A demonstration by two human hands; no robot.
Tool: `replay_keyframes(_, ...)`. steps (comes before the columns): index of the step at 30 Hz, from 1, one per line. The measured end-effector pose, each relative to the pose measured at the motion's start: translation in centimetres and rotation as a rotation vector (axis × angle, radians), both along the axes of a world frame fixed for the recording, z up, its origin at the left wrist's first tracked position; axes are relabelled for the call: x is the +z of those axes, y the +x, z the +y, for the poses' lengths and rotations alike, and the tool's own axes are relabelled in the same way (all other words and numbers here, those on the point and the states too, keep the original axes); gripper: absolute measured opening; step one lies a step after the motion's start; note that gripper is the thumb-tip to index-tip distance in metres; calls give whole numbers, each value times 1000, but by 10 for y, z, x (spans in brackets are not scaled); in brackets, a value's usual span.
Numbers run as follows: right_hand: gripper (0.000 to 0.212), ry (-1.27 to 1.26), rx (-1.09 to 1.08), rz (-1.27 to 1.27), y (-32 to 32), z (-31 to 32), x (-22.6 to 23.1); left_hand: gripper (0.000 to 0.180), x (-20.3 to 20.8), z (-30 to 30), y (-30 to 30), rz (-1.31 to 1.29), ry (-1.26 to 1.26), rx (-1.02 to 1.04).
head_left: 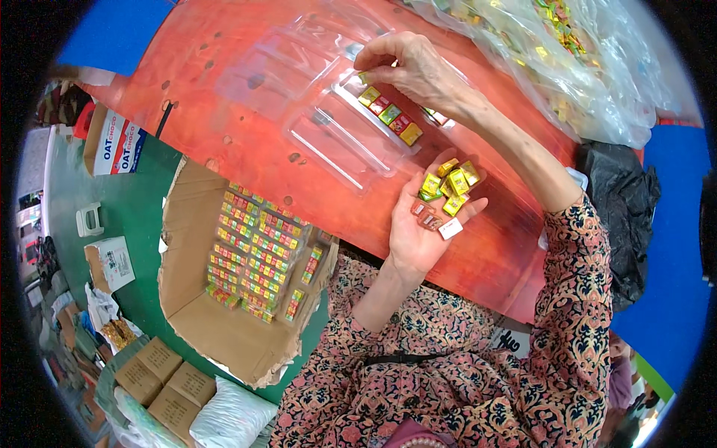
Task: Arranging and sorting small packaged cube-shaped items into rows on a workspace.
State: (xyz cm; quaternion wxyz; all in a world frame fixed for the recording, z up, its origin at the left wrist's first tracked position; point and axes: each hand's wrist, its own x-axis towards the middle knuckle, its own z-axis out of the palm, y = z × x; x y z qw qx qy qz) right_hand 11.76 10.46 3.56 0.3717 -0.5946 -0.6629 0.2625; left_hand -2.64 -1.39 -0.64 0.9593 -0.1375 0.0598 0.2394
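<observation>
My left hand (420, 228) is turned palm up, cupping several small wrapped sweets (452, 184), mostly yellow with some reddish-brown ones and a white piece by the fingers. Above the clear plastic tray, my right hand (411, 71) pinches a small yellow-green wrapped sweet (364, 77), mostly covered by the fingertips. Just below those fingers, a row of yellow, red and green sweets (390, 113) lies in one compartment of the tray (326, 153). The compartments to the left of that row hold no sweets. Part of the tray is hidden behind my right hand.
All this rests on a red, marked tabletop (224, 112). A big clear bag (523, 67) of loose sweets lies at the far right, near a black plastic bag (616, 216). An open cardboard box (187, 299) with filled trays (258, 246) stands below the table's left edge.
</observation>
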Motion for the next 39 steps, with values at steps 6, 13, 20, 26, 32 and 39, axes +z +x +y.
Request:
replay_keyframes(6, 17, -224, 9, 230, 11, -8, -1, 49, -2, -1, -1, 6, -7, 0)
replay_keyframes(13, 28, -496, 56, 553, 22, -30, 19, 52, 0, 1, -2, -21, -58, 9)
replay_keyframes(20, 31, -585, 148, 678, 43, -57, 32, 49, 2, 2, -1, -20, -59, -5)
replay_keyframes(26, 19, -629, 207, 281, 16, -89, 39, 43, -1, -2, -2, -12, -29, 46)
replay_keyframes(32, 31, -456, 307, -160, -5, -103, 37, 37, -5, -3, -4, 107, 38, 50)
replay_keyframes(39, 24, -334, 353, -365, -13, -110, 44, 40, -16, -5, -5, -12, -27, 35)
